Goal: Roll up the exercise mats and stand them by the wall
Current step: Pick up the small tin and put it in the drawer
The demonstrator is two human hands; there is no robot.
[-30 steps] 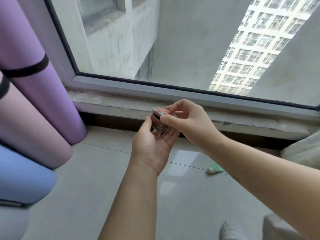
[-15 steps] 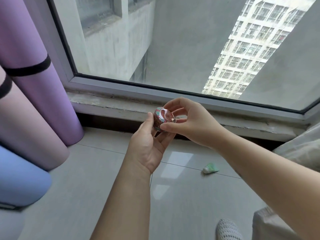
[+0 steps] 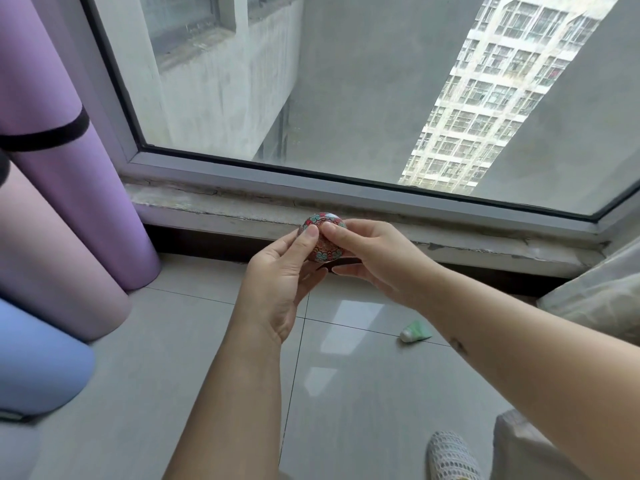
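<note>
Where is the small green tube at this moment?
The green tube lies on the tiled floor, right of centre in the head view, between the window ledge and the white mesh shoe.

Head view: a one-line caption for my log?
Left hand and right hand grip a small patterned tin near the window ledge; rolled mats stand at left.

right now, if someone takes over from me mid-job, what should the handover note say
Left hand and right hand: both pinch a small patterned tin in front of the window sill.
Mats: purple mat, pink mat and blue mat are rolled and stand at the left by the window frame.
Done: those three.
Left: no unrolled mat in view; probably set the tin down and check elsewhere.
A green tube lies on the floor.
</note>
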